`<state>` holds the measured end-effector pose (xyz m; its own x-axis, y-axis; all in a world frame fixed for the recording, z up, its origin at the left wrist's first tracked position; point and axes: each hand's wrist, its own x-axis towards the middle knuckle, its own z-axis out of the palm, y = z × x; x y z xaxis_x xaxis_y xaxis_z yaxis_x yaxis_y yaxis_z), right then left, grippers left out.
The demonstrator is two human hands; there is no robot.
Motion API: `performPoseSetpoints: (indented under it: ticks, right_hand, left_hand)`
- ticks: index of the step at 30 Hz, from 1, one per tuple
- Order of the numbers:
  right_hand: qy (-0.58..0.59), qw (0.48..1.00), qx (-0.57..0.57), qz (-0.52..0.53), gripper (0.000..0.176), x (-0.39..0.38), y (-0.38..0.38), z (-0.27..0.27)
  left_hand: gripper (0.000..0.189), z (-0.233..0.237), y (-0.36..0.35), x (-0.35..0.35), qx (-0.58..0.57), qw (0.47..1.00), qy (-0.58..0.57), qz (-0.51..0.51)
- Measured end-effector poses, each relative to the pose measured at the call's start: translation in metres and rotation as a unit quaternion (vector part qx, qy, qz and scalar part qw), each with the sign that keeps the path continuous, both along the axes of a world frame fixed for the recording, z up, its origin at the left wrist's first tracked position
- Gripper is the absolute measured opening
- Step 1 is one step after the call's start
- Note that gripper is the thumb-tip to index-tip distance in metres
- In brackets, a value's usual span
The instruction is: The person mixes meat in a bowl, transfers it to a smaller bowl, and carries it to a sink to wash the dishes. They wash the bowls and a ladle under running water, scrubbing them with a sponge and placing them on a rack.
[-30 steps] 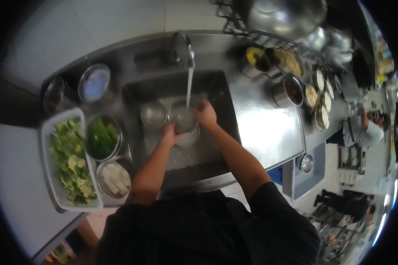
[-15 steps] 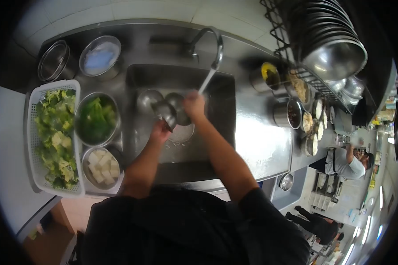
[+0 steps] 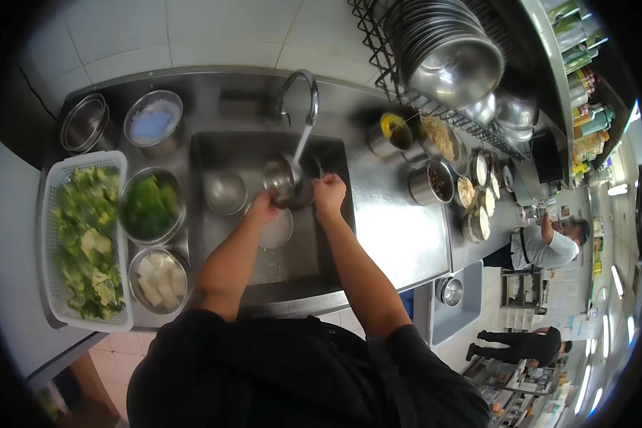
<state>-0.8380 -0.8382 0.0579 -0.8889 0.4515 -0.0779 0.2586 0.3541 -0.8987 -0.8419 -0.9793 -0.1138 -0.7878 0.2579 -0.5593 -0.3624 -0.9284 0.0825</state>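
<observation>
My left hand (image 3: 264, 207) is closed on the rim of a small metal bowl (image 3: 279, 184), tilted under the water stream (image 3: 302, 145) from the faucet (image 3: 313, 103). Pinched at its edge by my right hand (image 3: 329, 194) is a second metal bowl (image 3: 306, 192), close beside and partly behind the first. Both are over the steel sink (image 3: 299, 274). Another metal bowl (image 3: 225, 193) sits at the sink's left side. Below my hands lies a pale round item (image 3: 274, 230) whose kind I cannot make out.
Left of the sink stand a white basket of leafy greens (image 3: 87, 235), a bowl of green vegetables (image 3: 150, 205) and a bowl of white chunks (image 3: 158, 280). Metal containers (image 3: 430, 182) of food line the right counter, below a rack of stacked bowls (image 3: 458, 69). Two people are farther right.
The view has shifted, so the rack shows further left. The left bowl has turned its opening up toward the water. My right hand has moved from the stream to the second bowl's right edge.
</observation>
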Motion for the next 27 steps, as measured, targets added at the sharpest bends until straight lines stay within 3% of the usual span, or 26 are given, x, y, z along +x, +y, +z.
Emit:
performPoseSetpoints:
  ticks: [3, 5, 7, 11, 13, 14, 15, 16, 17, 18, 19, 20, 21, 22, 23, 24, 25, 27]
  right_hand:
    - [-0.014, 1.0, -0.013, -0.006, 0.023, 0.002, -0.003, 0.007]
    - [-0.03, 0.999, -0.018, 0.002, 0.023, 0.003, -0.005, 0.003]
    - [0.053, 0.997, 0.053, 0.033, 0.022, 0.006, -0.009, -0.004]
    - [0.052, 0.991, 0.095, 0.084, 0.021, 0.008, -0.024, 0.004]
    - [0.15, 0.961, 0.168, 0.16, 0.021, 0.022, -0.034, 0.011]
    - [0.143, 0.961, 0.164, 0.17, 0.021, 0.033, -0.037, 0.01]
    - [0.165, 0.94, 0.165, 0.247, 0.022, 0.045, -0.038, 0.009]
    - [0.189, 0.914, 0.164, 0.32, 0.023, 0.058, -0.039, 0.008]
    - [0.19, 0.913, 0.163, 0.322, 0.023, 0.073, -0.037, 0.002]
    - [0.179, 0.901, 0.188, 0.348, 0.022, 0.093, -0.034, -0.009]
    - [0.167, 0.888, 0.215, 0.371, 0.021, 0.108, -0.032, -0.017]
    - [0.164, 0.89, 0.219, 0.366, 0.021, 0.12, -0.033, -0.014]
    - [0.142, 0.889, 0.234, 0.367, 0.02, 0.131, -0.036, -0.003]
    - [0.121, 0.891, 0.251, 0.359, 0.019, 0.135, -0.034, 0.006]
    - [0.125, 0.896, 0.261, 0.335, 0.019, 0.132, -0.028, 0.011]
    - [0.172, 0.889, 0.292, 0.309, 0.018, 0.124, -0.022, 0.017]
    - [0.218, 0.877, 0.323, 0.282, 0.018, 0.115, -0.015, 0.025]
    - [0.32, 0.885, 0.288, 0.179, 0.014, 0.088, 0.016, 0.056]
  left_hand:
    - [0.029, 0.005, -0.001, -0.008, -0.007, 0.999, 0.036, -0.017]
    - [0.029, 0.011, -0.001, -0.006, -0.013, 1.0, -0.008, -0.002]
    - [0.029, 0.027, -0.002, 0.004, -0.009, 1.0, -0.018, 0.012]
    - [0.03, 0.021, -0.002, 0.007, 0.033, 0.998, -0.012, 0.054]
    - [0.028, 0.029, -0.002, 0.02, 0.047, 0.998, 0.005, 0.049]
    - [0.027, 0.025, -0.004, 0.027, 0.058, 0.997, 0.028, 0.03]
    - [0.027, 0.005, -0.009, 0.036, 0.057, 0.997, 0.022, 0.037]
    - [0.029, -0.044, -0.01, 0.044, 0.153, 0.97, 0.187, -0.027]
    - [0.031, -0.071, -0.008, 0.052, 0.242, 0.901, 0.348, -0.093]
    - [0.037, -0.043, -0.004, 0.074, -0.003, 0.972, 0.221, -0.082]
    - [0.037, -0.02, -0.003, 0.092, 0.0, 0.972, 0.221, -0.084]
    - [0.039, 0.0, 0.0, 0.108, -0.188, 0.924, 0.328, -0.051]
    - [0.041, 0.018, 0.004, 0.116, -0.364, 0.829, 0.423, -0.017]
    - [0.046, 0.031, 0.009, 0.114, -0.211, 0.916, 0.338, -0.038]
    - [0.051, 0.032, 0.005, 0.099, -0.198, 0.918, 0.31, -0.15]
    - [0.052, 0.037, 0.015, 0.09, -0.258, 0.866, 0.411, -0.119]
    - [0.052, 0.076, 0.017, 0.085, -0.311, 0.8, 0.507, -0.081]
    - [0.054, 0.109, 0.035, 0.055, -0.151, 0.921, 0.317, -0.172]
